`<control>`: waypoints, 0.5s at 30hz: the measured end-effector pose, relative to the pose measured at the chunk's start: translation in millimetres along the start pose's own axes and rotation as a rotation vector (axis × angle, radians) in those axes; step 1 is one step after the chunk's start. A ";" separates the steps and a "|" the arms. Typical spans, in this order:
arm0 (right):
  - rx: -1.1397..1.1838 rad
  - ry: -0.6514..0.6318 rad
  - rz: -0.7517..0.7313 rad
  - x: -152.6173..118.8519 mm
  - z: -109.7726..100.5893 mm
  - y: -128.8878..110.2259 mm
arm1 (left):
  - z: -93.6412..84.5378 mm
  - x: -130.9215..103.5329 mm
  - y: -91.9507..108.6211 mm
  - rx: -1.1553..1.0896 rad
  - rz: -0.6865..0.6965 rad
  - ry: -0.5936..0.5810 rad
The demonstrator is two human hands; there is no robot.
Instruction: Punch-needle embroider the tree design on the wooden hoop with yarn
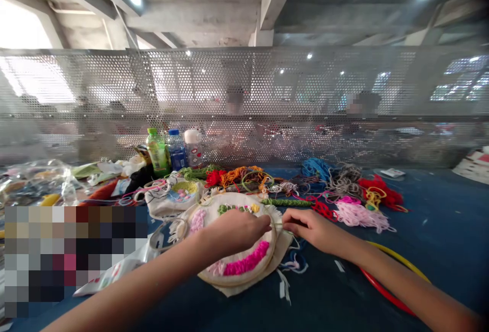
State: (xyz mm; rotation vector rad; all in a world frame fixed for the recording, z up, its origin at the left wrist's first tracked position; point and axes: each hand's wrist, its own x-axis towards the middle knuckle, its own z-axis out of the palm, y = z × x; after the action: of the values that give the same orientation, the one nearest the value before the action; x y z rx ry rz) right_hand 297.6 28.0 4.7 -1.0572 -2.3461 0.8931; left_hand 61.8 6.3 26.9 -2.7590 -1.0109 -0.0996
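- Left hand (244, 227): fingers curled, tips drawn together; what they pinch, if anything, is hidden.
- Right hand (315, 227): thumb and fingers bent close at a thin pale strand (279, 224); whether clamped on it, cannot tell.
- Round wooden embroidery hoop (272, 250), stretching off-white cloth (229, 199): lies beneath the left hand, whose fingertips point to 3 o'clock; right hand just outside the rim at 3.
- Tufted bright-pink yarn band (247, 261): on the cloth, 5 o'clock; fluffy pale-pink patch (197, 221), 10 o'clock.
- Beyond hoop: loose pale-pink yarn hank (361, 216), between 2 and 3 o'clock; tangled orange yarn (244, 175), 12; green-capped plastic bottle (157, 151), 11.
- All on dark-blue tabletop (324, 301).
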 end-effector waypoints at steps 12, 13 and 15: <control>0.318 0.010 0.089 19.2 42.1 37.3 | 35.6 4.6 -16.3 0.076 -0.061 -0.022; 0.299 0.010 0.092 19.4 42.3 37.3 | 38.5 4.6 -17.2 0.078 -0.061 -0.024; 0.241 0.011 0.094 19.0 41.4 35.9 | 41.9 4.2 -18.3 0.079 -0.063 -0.025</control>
State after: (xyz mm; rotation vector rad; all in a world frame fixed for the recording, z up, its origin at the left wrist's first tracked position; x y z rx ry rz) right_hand 279.4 44.9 -47.7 -1.0746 -2.1287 1.1683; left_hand 52.9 31.5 -10.5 -2.6639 -1.0846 -0.0339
